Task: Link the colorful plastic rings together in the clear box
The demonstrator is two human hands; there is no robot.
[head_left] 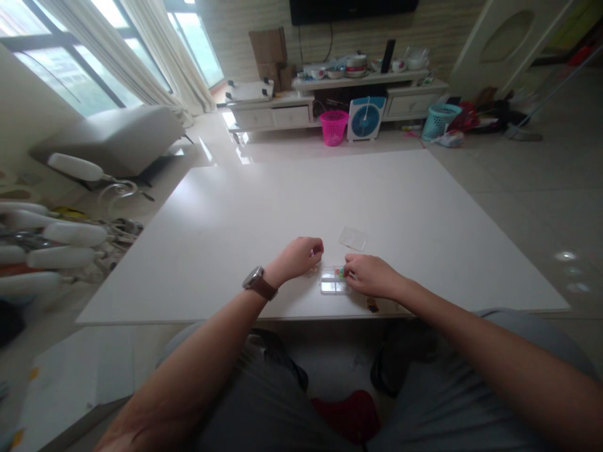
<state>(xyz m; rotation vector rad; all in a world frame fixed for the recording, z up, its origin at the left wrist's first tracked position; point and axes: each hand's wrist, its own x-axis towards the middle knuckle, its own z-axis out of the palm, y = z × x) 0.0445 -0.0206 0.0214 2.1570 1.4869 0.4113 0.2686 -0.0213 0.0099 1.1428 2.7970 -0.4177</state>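
Observation:
A small clear box (328, 287) with compartments lies near the front edge of the white table. Small green and orange pieces (340, 272) show in one back compartment. My right hand (372, 275) is at the box's right side, its fingers pinched over that compartment; what they hold is hidden. Left of the box, my left hand (304, 254) hovers low with curled fingers, a tiny purplish bit showing at the fingertips, too small to name. Beyond the box lies a flat clear lid (353, 238). A small dark and yellow item (372, 305) rests by the table edge.
The white table (264, 201) spreads out ahead of me. White-padded chairs (70, 245) stand at the left. Past the table are a pink basket (334, 129), a blue fan (366, 118), a teal basket (440, 121) and a low cabinet (292, 115).

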